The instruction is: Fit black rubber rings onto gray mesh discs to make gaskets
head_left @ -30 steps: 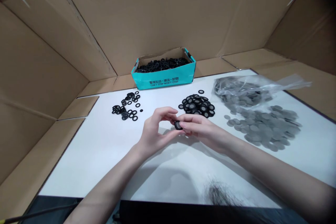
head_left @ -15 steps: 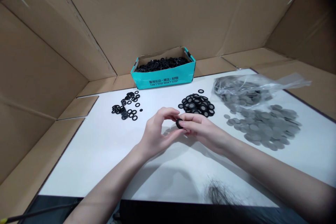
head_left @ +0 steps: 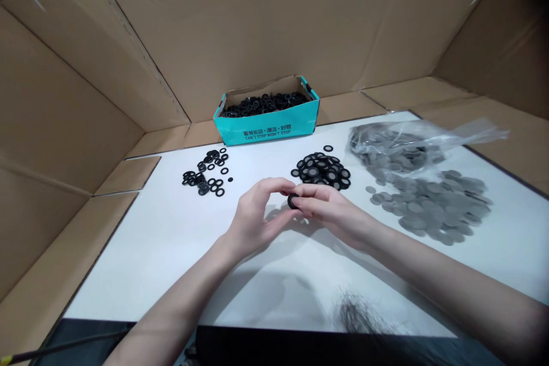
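Note:
Over the middle of the white table, my left hand (head_left: 256, 214) and my right hand (head_left: 330, 209) meet at a small black ring (head_left: 291, 201). Thumb and fingers of the left curve around the ring's edge and grip it. The right thumb presses on its face, with the other fingers partly hidden behind. Just beyond the right hand lies a pile of black rings with grey mesh-like centres (head_left: 323, 170). Loose black rings (head_left: 206, 174) are scattered to the left. On the right spreads a heap of thin grey discs (head_left: 441, 209).
A turquoise box (head_left: 268, 128) filled with black rings stands at the table's back edge. Behind the grey discs lies a clear plastic bag (head_left: 394, 146) holding more of them. Cardboard walls (head_left: 274, 23) enclose the white table (head_left: 150, 257) at the back and sides.
Hardly anything differs. Both hands keep their hold on the ring, with only a slight shift of the fingers.

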`<state>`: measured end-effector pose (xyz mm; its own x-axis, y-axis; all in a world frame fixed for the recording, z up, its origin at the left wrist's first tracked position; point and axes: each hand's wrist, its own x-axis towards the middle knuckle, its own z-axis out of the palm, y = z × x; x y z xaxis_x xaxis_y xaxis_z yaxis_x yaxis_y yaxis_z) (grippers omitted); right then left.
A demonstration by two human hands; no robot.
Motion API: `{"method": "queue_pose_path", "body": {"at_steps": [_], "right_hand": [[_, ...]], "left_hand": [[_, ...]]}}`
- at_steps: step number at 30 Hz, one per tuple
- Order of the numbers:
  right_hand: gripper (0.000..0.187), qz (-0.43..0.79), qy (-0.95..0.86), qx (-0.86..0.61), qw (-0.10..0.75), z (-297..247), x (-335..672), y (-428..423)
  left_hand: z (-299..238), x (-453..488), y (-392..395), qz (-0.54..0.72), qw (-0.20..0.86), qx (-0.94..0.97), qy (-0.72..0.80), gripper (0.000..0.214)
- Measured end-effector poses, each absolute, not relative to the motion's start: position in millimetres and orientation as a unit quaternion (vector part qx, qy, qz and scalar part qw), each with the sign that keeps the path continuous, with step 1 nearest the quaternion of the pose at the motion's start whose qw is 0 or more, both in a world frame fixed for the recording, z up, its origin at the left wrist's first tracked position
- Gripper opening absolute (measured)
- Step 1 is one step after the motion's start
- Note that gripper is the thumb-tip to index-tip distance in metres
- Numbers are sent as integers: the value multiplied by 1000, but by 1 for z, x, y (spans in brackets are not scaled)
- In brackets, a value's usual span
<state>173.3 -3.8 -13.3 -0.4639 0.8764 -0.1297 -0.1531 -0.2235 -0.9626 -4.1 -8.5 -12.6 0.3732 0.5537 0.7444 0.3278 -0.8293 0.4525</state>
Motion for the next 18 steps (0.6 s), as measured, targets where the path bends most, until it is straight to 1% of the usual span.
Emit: {"method": "queue_pose_path", "body": {"at_steps": [10, 14, 16, 18], "right_hand": [[29, 655, -543, -382, 360, -12, 176, -1], [33, 630, -567, -392, 359, -12, 177, 0], [31, 595, -594, -401, 364, -13, 180, 3], [25, 498, -644, -420, 400, -13, 185, 8]], "left_hand": [[-14, -9, -5, 460, 133, 844, 243, 39], [-14, -13, -5, 437, 159, 851, 243, 42], [-13, -15, -5, 431, 170, 849, 254, 44], [-12, -18, -3, 436, 171, 836, 284, 43]]}}
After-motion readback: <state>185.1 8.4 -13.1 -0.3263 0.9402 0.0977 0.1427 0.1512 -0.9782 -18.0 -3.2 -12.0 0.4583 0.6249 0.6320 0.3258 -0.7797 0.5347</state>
